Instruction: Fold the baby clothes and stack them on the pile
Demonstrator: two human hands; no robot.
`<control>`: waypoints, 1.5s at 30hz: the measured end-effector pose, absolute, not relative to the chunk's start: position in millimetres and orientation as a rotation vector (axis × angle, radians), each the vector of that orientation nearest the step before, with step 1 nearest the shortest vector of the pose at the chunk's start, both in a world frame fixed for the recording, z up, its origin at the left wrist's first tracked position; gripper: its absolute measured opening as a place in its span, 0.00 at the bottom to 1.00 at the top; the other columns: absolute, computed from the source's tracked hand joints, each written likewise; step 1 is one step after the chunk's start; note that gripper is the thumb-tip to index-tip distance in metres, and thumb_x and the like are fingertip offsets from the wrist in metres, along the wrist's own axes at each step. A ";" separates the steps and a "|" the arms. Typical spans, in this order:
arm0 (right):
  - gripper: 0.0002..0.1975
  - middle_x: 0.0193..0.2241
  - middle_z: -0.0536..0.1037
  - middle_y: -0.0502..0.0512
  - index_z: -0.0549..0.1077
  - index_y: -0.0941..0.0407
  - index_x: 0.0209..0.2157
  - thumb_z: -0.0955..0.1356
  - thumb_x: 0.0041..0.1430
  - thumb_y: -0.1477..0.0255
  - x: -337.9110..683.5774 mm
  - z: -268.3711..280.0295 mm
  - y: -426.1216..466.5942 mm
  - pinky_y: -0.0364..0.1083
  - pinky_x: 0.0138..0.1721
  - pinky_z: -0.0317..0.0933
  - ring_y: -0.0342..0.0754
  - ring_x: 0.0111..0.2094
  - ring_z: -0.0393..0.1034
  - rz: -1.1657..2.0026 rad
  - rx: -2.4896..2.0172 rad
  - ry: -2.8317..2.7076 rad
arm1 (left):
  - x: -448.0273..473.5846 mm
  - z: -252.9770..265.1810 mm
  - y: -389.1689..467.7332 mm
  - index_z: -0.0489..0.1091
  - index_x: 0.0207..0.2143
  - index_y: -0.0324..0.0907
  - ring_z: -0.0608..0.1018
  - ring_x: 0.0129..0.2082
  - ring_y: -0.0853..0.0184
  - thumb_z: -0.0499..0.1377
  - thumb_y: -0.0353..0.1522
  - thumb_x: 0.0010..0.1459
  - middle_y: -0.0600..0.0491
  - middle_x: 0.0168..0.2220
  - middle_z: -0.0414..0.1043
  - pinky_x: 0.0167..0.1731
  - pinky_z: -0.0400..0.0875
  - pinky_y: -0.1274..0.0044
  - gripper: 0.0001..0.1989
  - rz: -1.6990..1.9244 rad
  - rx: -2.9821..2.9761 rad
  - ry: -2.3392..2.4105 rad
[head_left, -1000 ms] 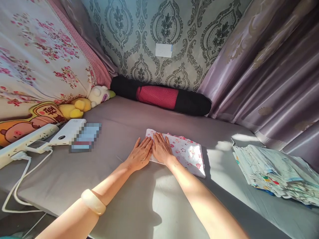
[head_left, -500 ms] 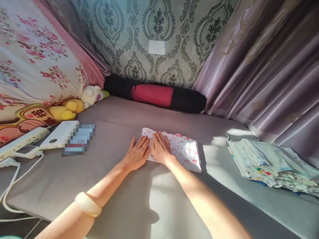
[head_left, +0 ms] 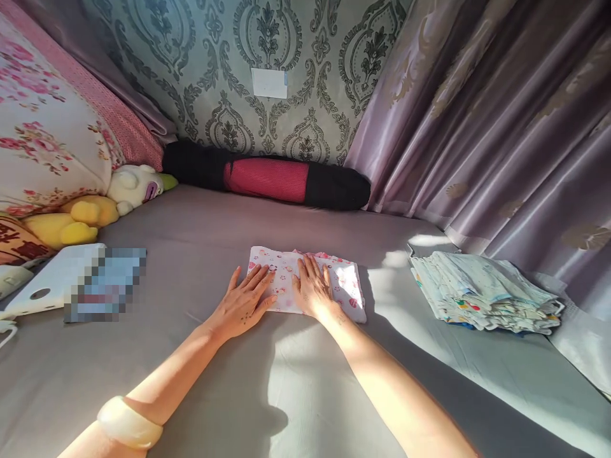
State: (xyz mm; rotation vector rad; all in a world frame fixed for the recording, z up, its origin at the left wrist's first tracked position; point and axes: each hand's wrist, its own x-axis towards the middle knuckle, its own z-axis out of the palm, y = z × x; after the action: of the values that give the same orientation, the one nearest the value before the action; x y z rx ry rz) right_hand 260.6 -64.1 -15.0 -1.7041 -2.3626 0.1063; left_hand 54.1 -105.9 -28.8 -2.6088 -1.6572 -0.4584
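A folded white cloth with pink and red prints [head_left: 282, 289] lies flat on the grey sheet [head_left: 200, 229] in front of me. My left hand [head_left: 242, 302] rests open near the cloth's left end, its fingers stretched over the fabric. My right hand [head_left: 312, 286] lies flat and open on the cloth right of its middle, fingers pointing away from me. A gap of printed fabric shows between the two hands. On my left forearm sits a pale bangle [head_left: 130, 422].
At the right is a stack of folded pale cloths [head_left: 482, 289]. A black and red rolled bag [head_left: 267, 180] lies along the patterned wall. To the left are a white power bank [head_left: 60, 280], a blurred-out flat object [head_left: 107, 286] and plush toys [head_left: 133, 187].
My hands have moved apart, the left one leftward and the right one rightward over the cloth. My view has turned to the right, so the scene sits further left.
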 end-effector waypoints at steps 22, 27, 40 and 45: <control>0.30 0.69 0.51 0.67 0.56 0.66 0.66 0.55 0.71 0.63 271.0 -14.0 -75.1 0.63 0.68 0.38 0.58 0.70 0.41 0.063 -1.890 -2.064 | 47.8 -36.9 -101.9 0.55 0.67 0.45 0.59 0.67 0.53 0.44 0.45 0.68 0.45 0.68 0.55 0.64 0.47 0.48 0.29 -0.423 -2.596 -1.676; 0.29 0.68 0.53 0.67 0.58 0.64 0.66 0.56 0.70 0.62 269.9 -13.5 -73.9 0.62 0.68 0.40 0.59 0.69 0.46 0.116 -1.963 -2.046 | 47.8 -36.1 -102.0 0.55 0.67 0.46 0.59 0.67 0.52 0.45 0.45 0.67 0.45 0.68 0.55 0.64 0.48 0.48 0.29 -0.416 -2.595 -1.670; 0.29 0.67 0.56 0.69 0.59 0.66 0.65 0.56 0.69 0.64 273.9 -18.4 -71.2 0.62 0.67 0.38 0.60 0.69 0.46 0.089 -1.928 -1.979 | 47.9 -34.1 -102.7 0.52 0.69 0.46 0.58 0.68 0.51 0.44 0.44 0.68 0.44 0.68 0.55 0.63 0.50 0.47 0.30 -0.408 -2.602 -1.662; 0.30 0.67 0.55 0.71 0.58 0.69 0.65 0.57 0.69 0.64 283.4 -17.2 -67.2 0.63 0.67 0.35 0.62 0.69 0.44 0.013 -2.021 -1.914 | 48.4 -33.7 -102.7 0.52 0.68 0.46 0.58 0.68 0.52 0.44 0.44 0.68 0.44 0.68 0.55 0.63 0.49 0.47 0.29 -0.411 -2.607 -1.671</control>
State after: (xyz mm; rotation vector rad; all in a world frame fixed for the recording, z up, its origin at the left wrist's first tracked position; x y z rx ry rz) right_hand 283.4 -67.2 -17.2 -2.0208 -1.9144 0.0127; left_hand 48.4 -102.7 -33.7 -2.6072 -1.6711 -0.4111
